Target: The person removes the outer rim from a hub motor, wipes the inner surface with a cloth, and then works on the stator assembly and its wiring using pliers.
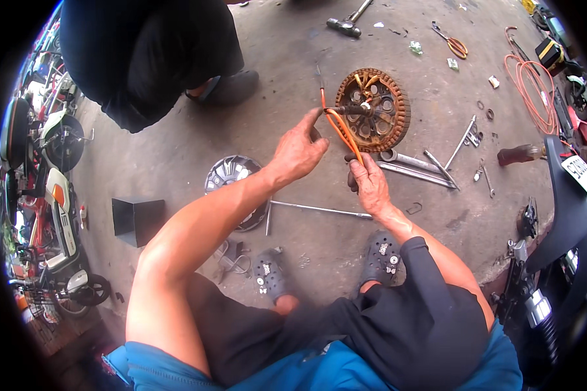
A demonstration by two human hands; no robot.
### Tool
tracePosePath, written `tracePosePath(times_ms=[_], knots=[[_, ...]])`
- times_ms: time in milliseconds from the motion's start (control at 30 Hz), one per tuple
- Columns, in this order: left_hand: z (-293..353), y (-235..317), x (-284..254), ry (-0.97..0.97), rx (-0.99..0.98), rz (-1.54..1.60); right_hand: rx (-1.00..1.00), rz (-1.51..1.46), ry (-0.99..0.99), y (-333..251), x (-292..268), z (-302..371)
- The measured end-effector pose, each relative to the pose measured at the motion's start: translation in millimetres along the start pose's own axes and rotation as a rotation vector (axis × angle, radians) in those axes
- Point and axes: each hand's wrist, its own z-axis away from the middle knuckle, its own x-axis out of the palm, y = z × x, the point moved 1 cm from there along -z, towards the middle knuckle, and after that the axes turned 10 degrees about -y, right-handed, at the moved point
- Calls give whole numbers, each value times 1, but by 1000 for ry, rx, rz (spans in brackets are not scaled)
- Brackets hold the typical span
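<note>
My right hand is closed around the ends of the orange handles of a pair of pliers. The thin metal jaws point away from me. My left hand reaches in from the left, index finger stretched to the pliers and the near end of a dark shaft. Its thumb stands apart from that finger; the other fingers are partly hidden. The shaft sticks out of the middle of a rusty toothed wheel with round holes, which rests on the concrete floor.
Beyond the wheel lie a hammer and other orange-handled pliers. Metal tubes and a long T-bar wrench lie nearer. A silver round cover sits left. Another person's leg is at upper left. Motorcycle parts stand right.
</note>
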Motion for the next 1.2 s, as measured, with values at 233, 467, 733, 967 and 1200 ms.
tracePosePath(times_ms=[233,467,733,967,1200], knots=[[-1,9,-24,-198,4,-409,-1,117,18,4,-6,-1],[23,-68,-38,-415,27,-970,-23,139,4,2,-2,-2],[51,-56,-42,-549,62,-994,-81,182,36,7,-5,-4],[51,-69,-60,-452,-61,-997,39,154,-51,-7,-1,0],[107,-52,-75,-431,-152,-901,-4,202,-29,7,-19,0]])
